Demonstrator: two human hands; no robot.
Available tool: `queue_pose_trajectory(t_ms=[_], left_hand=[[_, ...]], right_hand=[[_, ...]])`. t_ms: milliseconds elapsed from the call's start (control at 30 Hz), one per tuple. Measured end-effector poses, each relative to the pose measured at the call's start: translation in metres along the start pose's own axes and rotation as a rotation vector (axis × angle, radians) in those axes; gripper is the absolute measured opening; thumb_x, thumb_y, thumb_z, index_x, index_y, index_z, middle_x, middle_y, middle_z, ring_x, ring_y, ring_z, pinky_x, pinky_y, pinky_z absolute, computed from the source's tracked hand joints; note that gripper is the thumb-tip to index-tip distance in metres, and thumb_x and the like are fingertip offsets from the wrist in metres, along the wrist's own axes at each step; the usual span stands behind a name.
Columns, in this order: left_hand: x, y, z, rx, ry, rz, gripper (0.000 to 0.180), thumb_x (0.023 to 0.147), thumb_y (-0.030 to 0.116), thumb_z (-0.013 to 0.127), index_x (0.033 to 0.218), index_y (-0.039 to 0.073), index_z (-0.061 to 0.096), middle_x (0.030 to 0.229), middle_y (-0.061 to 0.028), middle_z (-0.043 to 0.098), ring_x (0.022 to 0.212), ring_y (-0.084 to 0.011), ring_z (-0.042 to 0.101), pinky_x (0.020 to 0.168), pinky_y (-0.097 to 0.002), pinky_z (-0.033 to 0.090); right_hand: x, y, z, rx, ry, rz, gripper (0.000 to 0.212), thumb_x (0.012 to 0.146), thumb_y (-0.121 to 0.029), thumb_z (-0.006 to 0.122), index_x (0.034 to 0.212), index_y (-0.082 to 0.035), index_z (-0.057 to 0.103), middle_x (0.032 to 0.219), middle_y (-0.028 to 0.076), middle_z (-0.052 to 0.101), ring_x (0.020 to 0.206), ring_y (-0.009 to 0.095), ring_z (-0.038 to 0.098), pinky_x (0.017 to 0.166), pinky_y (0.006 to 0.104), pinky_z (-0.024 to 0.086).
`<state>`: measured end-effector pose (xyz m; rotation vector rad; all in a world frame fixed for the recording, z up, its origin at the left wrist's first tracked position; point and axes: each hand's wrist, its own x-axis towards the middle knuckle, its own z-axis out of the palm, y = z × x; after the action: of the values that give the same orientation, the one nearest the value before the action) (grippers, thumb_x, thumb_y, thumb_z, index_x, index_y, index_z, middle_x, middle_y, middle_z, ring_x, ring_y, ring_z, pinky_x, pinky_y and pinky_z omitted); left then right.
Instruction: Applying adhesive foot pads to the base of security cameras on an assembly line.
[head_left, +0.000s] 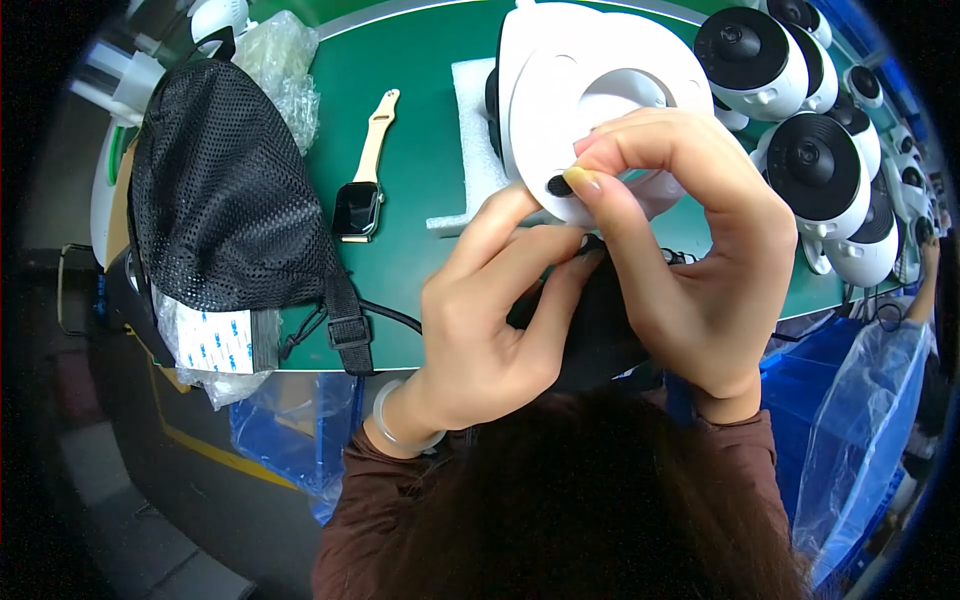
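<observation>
A white rounded plastic housing (pixel 545 110) with a large round opening leans up in front of me, over the far middle of the green table. At its lower edge sits a small black oval pad (pixel 558 185), and my right hand (pixel 700 220) pinches at it with thumb and index fingertip. My left hand (pixel 500 310) is closed just below, its index finger against the housing's lower rim. Between its thumb and another finger a small dark bit shows, too covered to name. Dark material fills the space under both hands.
A smartwatch (pixel 357 210) with a beige strap lies on the green table (pixel 410 280). Left of it are a black mesh bag (pixel 225 180), bubble wrap (pixel 285 70) and a stack of printed white sheets (pixel 215 342). White foam (pixel 475 130) lies behind; several white-and-black round devices (pixel 815 165) crowd the right.
</observation>
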<state>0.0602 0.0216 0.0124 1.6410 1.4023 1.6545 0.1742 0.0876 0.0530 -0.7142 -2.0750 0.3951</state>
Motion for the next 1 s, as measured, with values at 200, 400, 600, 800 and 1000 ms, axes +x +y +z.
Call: queue_pose_trajectory(t_ms=[200, 400, 600, 800, 1000], left_hand=[[0.0, 0.001, -0.001, -0.006, -0.008, 0.009, 0.018, 0.067, -0.009, 0.057, 0.085, -0.003, 0.058, 0.1, -0.017, 0.054, 0.077, -0.0229, 0.06, 0.064, -0.0254, 0.046], [0.001, 0.001, 0.001, -0.012, -0.001, 0.012, 0.018, 0.067, -0.008, 0.057, 0.085, -0.003, 0.058, 0.1, -0.0171, 0.054, 0.077, -0.023, 0.06, 0.065, -0.0254, 0.046], [-0.002, 0.003, -0.003, 0.039, 0.018, -0.016, 0.016, 0.067, -0.007, 0.059, 0.082, -0.003, 0.058, 0.101, -0.0179, 0.054, 0.075, -0.0215, 0.06, 0.064, -0.0246, 0.046], [-0.011, 0.007, -0.011, 0.067, -0.021, 0.01, 0.011, 0.066, -0.008, 0.057, 0.077, -0.006, 0.058, 0.114, -0.026, 0.045, 0.07, -0.0156, 0.06, 0.064, -0.0228, 0.045], [-0.017, 0.006, -0.021, 0.184, -0.02, 0.094, 0.011, 0.066, -0.008, 0.056, 0.076, -0.006, 0.059, 0.114, -0.0275, 0.045, 0.073, -0.0179, 0.06, 0.068, -0.0234, 0.045]], right_hand=[[0.0, -0.001, 0.001, -0.034, -0.004, -0.013, 0.007, 0.066, 0.004, 0.059, 0.073, 0.003, 0.057, 0.075, 0.009, 0.058, 0.072, 0.016, 0.055, 0.067, 0.0236, 0.041], [0.0, -0.002, 0.001, -0.047, 0.002, -0.011, 0.007, 0.066, 0.005, 0.059, 0.072, 0.003, 0.056, 0.073, 0.009, 0.058, 0.071, 0.016, 0.055, 0.067, 0.0236, 0.041], [0.003, -0.003, 0.002, 0.011, 0.034, 0.014, 0.018, 0.064, 0.006, 0.063, 0.079, 0.002, 0.054, 0.076, 0.007, 0.057, 0.071, 0.014, 0.057, 0.065, 0.0215, 0.044], [-0.007, 0.012, -0.018, -0.284, 0.054, -0.312, 0.024, 0.067, 0.007, 0.056, 0.087, -0.004, 0.061, 0.087, 0.007, 0.059, 0.082, 0.021, 0.058, 0.081, 0.0365, 0.042], [-0.015, -0.006, -0.013, -0.43, -0.139, -0.246, 0.034, 0.066, -0.003, 0.052, 0.094, -0.018, 0.064, 0.111, 0.007, 0.051, 0.101, 0.022, 0.048, 0.09, 0.044, 0.032]])
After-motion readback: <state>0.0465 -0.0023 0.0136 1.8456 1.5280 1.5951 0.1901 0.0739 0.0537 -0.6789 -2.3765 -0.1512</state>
